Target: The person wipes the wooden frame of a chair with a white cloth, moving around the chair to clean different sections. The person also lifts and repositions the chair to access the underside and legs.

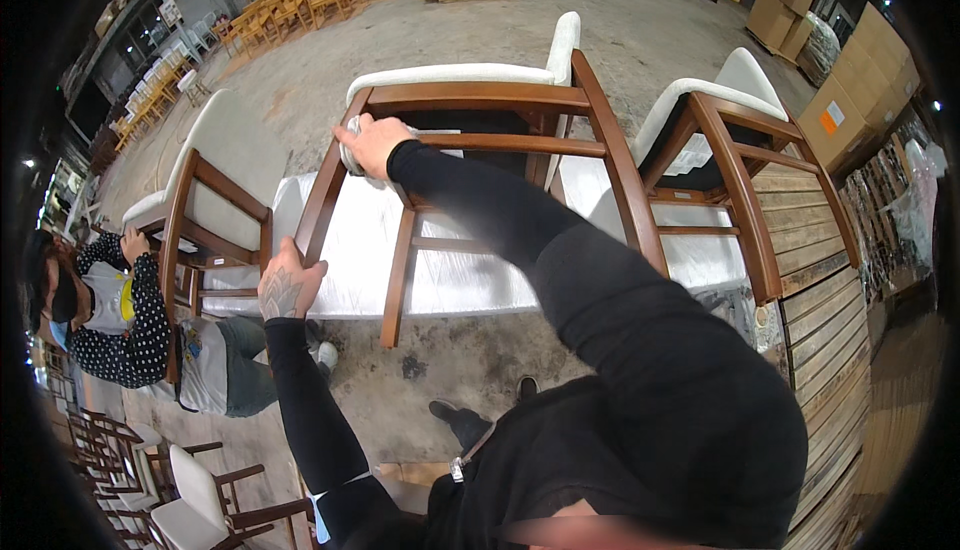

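Note:
A chair with a brown wooden frame and off-white upholstery lies tipped over on a plastic-wrapped work surface, its legs pointing toward me. Low on one front leg, my left hand is closed around the wood near its end. My right hand reaches across and presses a bunched whitish cloth against the same leg, up by the seat corner. The fingers curl over the cloth and hide part of it.
Similar chairs stand left and right on the same surface. A person in polka-dot sleeves works at the left one. Slatted pallets and cardboard cartons are at right; more chairs stand lower left.

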`<action>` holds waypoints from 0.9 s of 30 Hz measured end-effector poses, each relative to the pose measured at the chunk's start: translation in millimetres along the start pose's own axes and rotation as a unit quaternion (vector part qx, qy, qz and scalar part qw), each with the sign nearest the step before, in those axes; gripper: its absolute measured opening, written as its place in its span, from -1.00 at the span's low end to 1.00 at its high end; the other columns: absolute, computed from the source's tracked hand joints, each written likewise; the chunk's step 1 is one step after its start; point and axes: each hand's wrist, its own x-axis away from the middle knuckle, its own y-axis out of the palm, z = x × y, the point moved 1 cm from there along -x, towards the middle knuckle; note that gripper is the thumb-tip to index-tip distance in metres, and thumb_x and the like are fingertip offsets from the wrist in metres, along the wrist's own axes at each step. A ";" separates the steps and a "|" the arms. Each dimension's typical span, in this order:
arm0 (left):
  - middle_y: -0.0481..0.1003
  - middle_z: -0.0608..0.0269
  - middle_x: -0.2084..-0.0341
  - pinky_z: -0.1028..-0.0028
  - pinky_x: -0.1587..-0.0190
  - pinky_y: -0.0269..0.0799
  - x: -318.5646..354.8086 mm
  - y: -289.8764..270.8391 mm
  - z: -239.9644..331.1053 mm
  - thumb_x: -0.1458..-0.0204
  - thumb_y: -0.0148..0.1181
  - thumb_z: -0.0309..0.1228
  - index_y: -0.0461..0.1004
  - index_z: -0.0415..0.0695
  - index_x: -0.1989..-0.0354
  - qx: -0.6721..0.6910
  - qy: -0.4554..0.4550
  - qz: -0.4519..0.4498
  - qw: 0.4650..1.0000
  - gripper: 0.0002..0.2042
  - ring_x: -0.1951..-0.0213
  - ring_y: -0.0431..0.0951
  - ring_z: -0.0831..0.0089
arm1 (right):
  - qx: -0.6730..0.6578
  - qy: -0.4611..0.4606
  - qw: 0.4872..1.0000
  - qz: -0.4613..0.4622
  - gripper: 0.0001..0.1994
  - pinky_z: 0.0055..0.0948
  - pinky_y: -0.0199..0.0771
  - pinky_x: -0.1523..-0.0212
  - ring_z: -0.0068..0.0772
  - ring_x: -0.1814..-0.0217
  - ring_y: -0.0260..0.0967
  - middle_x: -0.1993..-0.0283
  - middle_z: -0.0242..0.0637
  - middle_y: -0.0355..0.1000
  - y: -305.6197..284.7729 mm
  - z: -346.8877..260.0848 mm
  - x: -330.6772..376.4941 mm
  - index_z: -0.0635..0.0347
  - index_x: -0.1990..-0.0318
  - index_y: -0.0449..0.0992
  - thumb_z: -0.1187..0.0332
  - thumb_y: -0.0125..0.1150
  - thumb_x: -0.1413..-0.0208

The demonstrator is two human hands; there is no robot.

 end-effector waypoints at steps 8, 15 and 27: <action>0.58 -0.18 0.20 0.09 0.01 0.48 -3.6 2.5 -9.7 0.14 0.30 -0.10 0.46 -0.23 0.11 0.041 -0.006 -0.012 0.999 -0.49 0.10 0.60 -0.06 | -0.055 -0.031 0.983 -0.170 -0.19 -0.05 0.56 -0.05 0.08 -0.01 0.56 -0.03 0.11 0.53 -49.7 139.1 141.5 -0.04 -0.52 -0.06 0.20 0.18 -0.15; 0.62 -0.14 0.41 0.11 0.35 0.57 -12.0 15.1 -21.7 0.22 0.35 -0.15 0.57 -0.28 0.36 0.100 0.025 -0.039 0.994 -0.60 0.36 0.66 0.04 | -0.051 -0.004 0.989 -0.138 -0.33 0.07 0.36 -0.18 0.29 -0.13 0.38 -0.12 0.26 0.41 -95.6 196.6 225.7 0.17 -0.37 0.24 0.60 -0.03 0.01; 0.63 -0.17 0.20 0.13 0.05 0.56 -4.4 14.3 -7.8 0.03 0.05 -0.31 0.54 -0.24 0.06 0.068 -0.014 0.023 0.997 -0.62 0.12 0.67 0.00 | 0.114 0.283 0.938 -0.165 0.25 -0.11 0.49 -0.18 0.09 -0.20 0.44 -0.09 0.11 0.46 -54.3 258.0 159.6 0.26 -0.43 -0.02 0.08 0.67 0.47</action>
